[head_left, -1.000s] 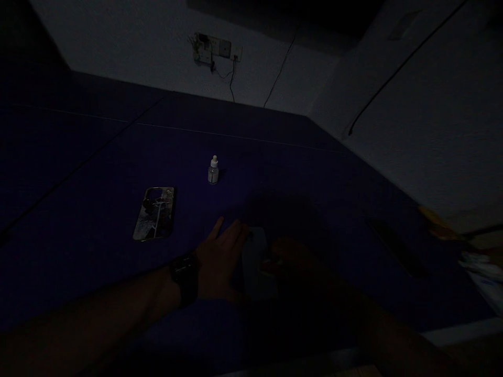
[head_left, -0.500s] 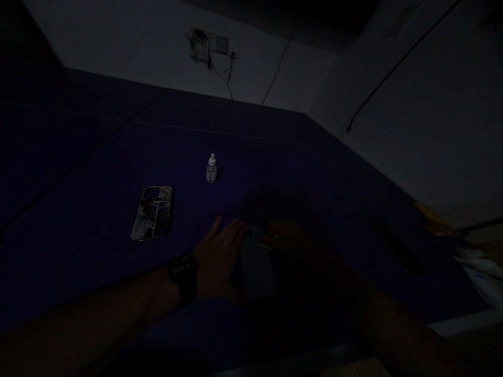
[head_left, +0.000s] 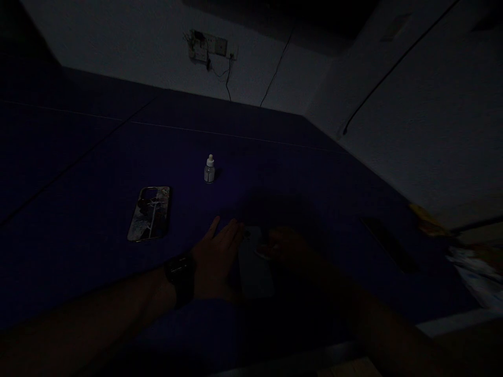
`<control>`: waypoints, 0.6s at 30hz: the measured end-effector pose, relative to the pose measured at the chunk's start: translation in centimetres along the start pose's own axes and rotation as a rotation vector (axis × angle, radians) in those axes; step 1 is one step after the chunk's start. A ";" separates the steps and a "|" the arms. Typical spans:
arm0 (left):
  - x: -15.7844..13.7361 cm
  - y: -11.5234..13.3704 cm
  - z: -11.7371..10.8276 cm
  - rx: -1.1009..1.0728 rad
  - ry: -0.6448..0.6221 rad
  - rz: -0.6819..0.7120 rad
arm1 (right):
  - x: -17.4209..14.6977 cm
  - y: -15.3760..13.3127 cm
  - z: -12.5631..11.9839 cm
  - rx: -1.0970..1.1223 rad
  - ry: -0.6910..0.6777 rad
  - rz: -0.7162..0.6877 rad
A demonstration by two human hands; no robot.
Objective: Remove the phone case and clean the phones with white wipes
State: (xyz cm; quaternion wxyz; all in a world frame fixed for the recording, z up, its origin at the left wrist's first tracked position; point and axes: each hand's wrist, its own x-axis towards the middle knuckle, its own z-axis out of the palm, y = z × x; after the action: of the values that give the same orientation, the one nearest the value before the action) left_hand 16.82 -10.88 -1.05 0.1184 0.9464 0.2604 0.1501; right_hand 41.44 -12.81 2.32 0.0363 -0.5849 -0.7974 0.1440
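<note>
A grey smartphone [head_left: 256, 272] lies back up on the dark blue tabletop, its camera bump at the far end. My left hand [head_left: 216, 259], with a black watch [head_left: 181, 272] on the wrist, braces the phone's left side, fingers at the upper edge and thumb lower down. Curled over the upper right part of the phone's back is my right hand [head_left: 285, 246]. A small whitish flat thing [head_left: 262, 255] shows under its fingertips; deep shadow hides its kind. Left of my hands lies a patterned phone case [head_left: 150, 214]. Beyond them stands a small dropper bottle [head_left: 209, 170] with a white top.
A dark, long flat object [head_left: 389, 245] lies on the right of the table [head_left: 98, 162]. Past the right edge are crumpled white and yellow items [head_left: 477, 272]. Wall sockets [head_left: 212, 46] with cables are at the back. The room is very dim.
My right hand has slid slightly down the phone's back, its fingers more curled, with the whitish thing under them. My left hand keeps its place on the phone. The view has shifted a little.
</note>
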 end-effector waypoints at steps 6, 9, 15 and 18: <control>0.0 -0.2 -0.1 0.006 -0.033 0.022 | 4.7 0.5 -1.5 0.033 0.047 0.159; 0.0 -0.2 -0.2 0.010 -0.041 0.009 | 4.5 0.4 -1.4 0.026 0.055 0.134; 0.0 0.0 -0.3 0.014 -0.026 -0.009 | -0.8 -0.2 0.2 -0.044 -0.060 -0.082; 0.1 0.1 -0.3 0.013 -0.027 -0.009 | -3.5 -0.5 1.2 -0.031 -0.086 -0.180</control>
State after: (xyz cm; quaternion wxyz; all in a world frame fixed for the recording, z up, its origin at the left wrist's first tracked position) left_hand 16.86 -10.92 -0.73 0.1162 0.9479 0.2641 0.1352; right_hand 41.76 -16.48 1.67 0.0058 -0.5048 -0.8496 0.1526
